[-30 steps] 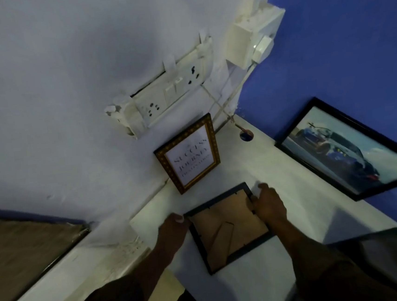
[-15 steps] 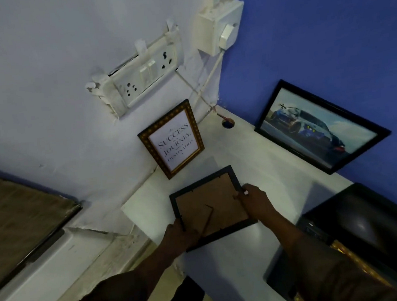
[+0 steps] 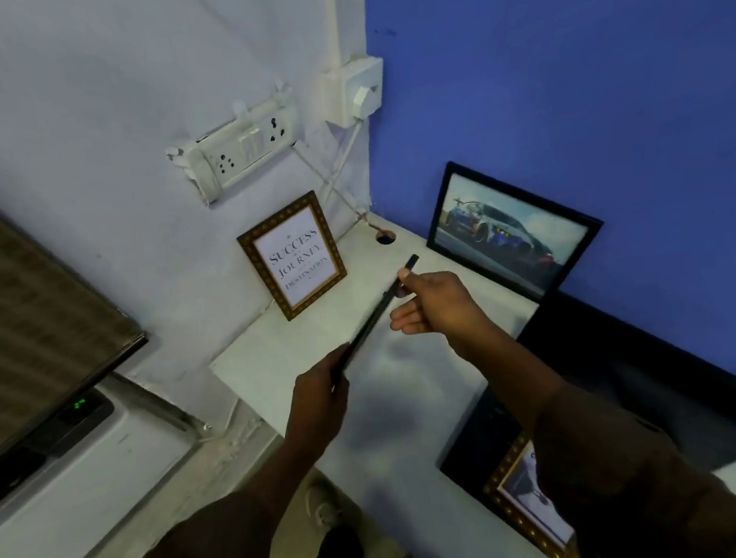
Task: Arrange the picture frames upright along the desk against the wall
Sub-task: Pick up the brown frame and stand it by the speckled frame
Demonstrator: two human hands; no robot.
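We count 4 frames | black frame [image 3: 376, 314] held edge-on above the white counter [image 3: 276, 368], long axis running from near-left to far-right | left hand [image 3: 319, 400] grip clamped on its near end, right hand [image 3: 436, 303] grip pinching its far end | gold-bordered text frame [image 3: 293, 255] and car picture [image 3: 510, 231] lean upright on walls | another gold-bordered frame [image 3: 531, 501] lies flat.

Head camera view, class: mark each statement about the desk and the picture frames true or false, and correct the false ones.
1. Both hands hold the black frame above the desk. True; left hand, right hand.
2. The gold-framed quote print lies flat. False; it stands upright against the white wall.
3. The car picture leans against the blue wall. True.
4. The held frame shows its glass front to the camera. False; it is seen edge-on.
5. Nothing is plugged in. False; a white plug sits in the socket.
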